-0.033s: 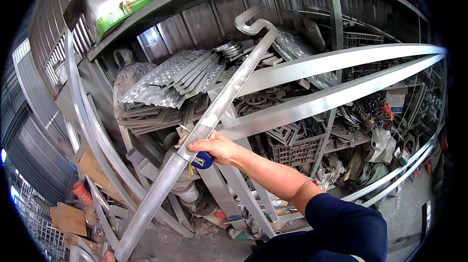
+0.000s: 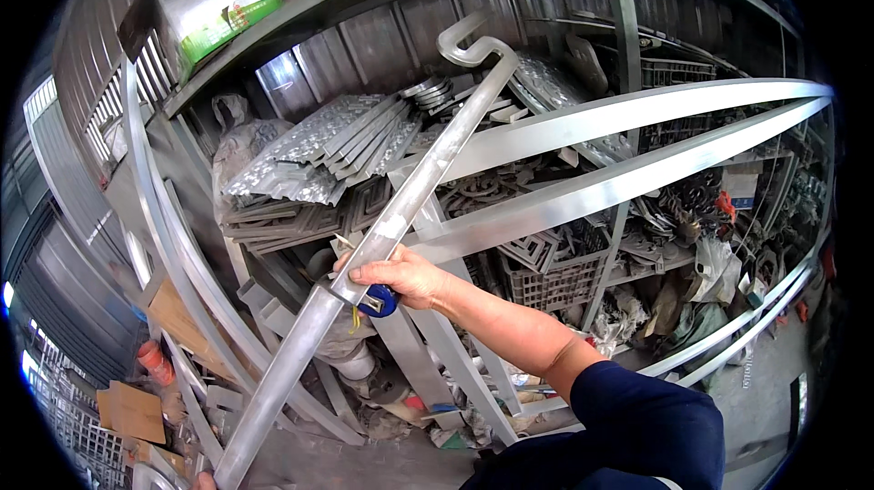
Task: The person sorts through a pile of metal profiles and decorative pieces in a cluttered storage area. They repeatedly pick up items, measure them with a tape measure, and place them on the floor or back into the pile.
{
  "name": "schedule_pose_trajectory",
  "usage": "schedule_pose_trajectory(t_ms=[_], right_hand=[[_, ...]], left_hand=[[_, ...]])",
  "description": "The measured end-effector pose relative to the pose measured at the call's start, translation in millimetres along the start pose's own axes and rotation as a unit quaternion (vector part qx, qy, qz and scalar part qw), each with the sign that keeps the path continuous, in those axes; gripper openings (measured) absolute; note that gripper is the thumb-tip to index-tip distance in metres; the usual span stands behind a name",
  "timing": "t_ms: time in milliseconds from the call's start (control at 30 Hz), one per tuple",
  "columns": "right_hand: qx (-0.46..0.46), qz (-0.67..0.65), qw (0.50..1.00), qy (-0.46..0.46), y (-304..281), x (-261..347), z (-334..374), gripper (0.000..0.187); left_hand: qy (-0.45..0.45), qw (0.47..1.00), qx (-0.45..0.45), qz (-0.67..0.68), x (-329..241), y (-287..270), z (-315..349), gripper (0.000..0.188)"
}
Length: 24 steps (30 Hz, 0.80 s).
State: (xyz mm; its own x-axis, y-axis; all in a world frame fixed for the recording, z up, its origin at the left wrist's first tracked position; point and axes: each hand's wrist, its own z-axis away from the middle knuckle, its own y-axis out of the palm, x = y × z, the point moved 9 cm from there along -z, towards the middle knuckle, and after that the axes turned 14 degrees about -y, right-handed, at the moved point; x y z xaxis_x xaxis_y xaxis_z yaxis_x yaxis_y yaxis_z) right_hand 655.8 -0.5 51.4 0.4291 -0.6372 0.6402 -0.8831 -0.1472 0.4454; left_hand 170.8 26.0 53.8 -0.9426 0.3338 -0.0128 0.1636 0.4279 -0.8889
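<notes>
A long grey metal handrail tube [image 2: 435, 162] with a hooked end slants up and away in front of me. My right hand [image 2: 401, 276] is wrapped round its lower end, thumb on top. A blue tape measure [image 2: 377, 301] sits under that palm. Against this end lies a second grey metal tube [image 2: 278, 390], slanting down to the lower left, with a small step at the joint. Only a bit of my left hand [image 2: 203, 481] shows at the bottom edge, closed against the second tube's near end; most of it is cut off.
Two bright rectangular metal bars [image 2: 628, 189] jut across on the right. Behind them a shelf holds stacked patterned metal pieces [image 2: 314, 139] and a plastic crate [image 2: 560, 280]. Long metal profiles [image 2: 173, 226] lean at left, near cardboard boxes [image 2: 134, 411] and an orange roll [image 2: 155, 362].
The second tube has shifted slightly left at the joint, so its edge is offset from the handrail tube. My right hand has stayed in place.
</notes>
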Motion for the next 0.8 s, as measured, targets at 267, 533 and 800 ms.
schedule_pose_trajectory(t_ms=[267,533,800], right_hand=[[-0.058,-0.012,0.998,0.006,-8.8,23.8,-12.5,0.033],[-0.132,0.044,0.987,0.082,-25.9,46.6,-3.6,0.029],[-0.095,0.050,0.990,0.087,-35.6,48.9,19.0,0.036]], left_hand=[[-0.139,0.987,0.075,0.015,13.2,0.2,1.1,0.059],[-0.089,0.995,-0.018,0.050,-25.7,-13.0,-44.3,0.040],[0.019,0.992,-0.108,0.058,-158.1,-64.9,-188.2,0.041]])
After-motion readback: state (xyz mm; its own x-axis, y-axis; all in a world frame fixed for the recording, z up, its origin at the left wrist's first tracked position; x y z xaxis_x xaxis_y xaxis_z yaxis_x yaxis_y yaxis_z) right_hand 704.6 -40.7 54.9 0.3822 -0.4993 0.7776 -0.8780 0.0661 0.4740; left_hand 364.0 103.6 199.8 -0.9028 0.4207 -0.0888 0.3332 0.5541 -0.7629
